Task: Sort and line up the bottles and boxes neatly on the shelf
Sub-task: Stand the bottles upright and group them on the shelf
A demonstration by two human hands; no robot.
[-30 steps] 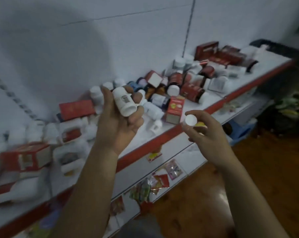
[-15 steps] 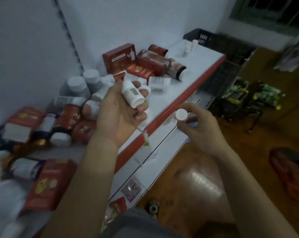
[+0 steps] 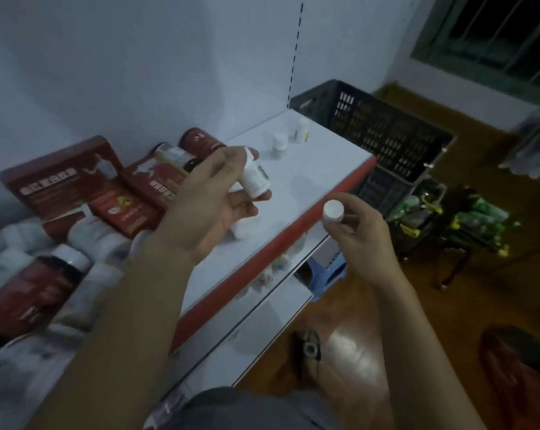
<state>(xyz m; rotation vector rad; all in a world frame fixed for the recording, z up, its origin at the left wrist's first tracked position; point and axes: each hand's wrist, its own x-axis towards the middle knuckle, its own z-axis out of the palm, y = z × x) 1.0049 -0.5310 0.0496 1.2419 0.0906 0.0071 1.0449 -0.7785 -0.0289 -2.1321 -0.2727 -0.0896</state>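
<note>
Left hand: the left hand [image 3: 213, 206] has its fingers curled round a white labelled bottle [image 3: 256, 178] and holds it tilted above the white shelf [image 3: 309, 181].
Right hand: the right hand [image 3: 355, 237] pinches a small white-capped bottle [image 3: 333, 211] between thumb and fingers, cap upward, just in front of the shelf's red edge, not on the shelf.
Far end: a few small white bottles [image 3: 279, 144] stand upright, well apart from the others.
Back wall: red boxes [image 3: 61, 178] lean there, with a dark red bottle [image 3: 200, 141] lying beside them.
Left part: red and white bottles lie mixed; too blurred to count.
Beyond the shelf: a black crate [image 3: 386, 128].
</note>
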